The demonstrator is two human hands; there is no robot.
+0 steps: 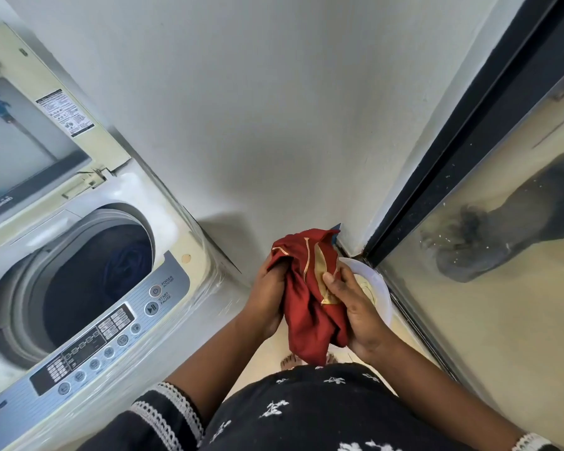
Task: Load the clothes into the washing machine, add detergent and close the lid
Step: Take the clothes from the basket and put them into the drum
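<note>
A red garment with gold trim [308,307] hangs bunched between both hands, right of the washing machine. My left hand [267,297] grips its upper left part. My right hand [355,304] pinches it with the thumb on the gold patch. The top-loading washing machine [163,307] stands at the left with its lid [30,131] raised. Dark blue clothes [127,258] lie inside the drum. No detergent is in view.
A white basin [376,284] sits on the floor under my right hand, in the corner by the wall. A dark-framed glass door [469,157] runs along the right. The control panel [105,330] faces me. My bare feet [290,361] show below the garment.
</note>
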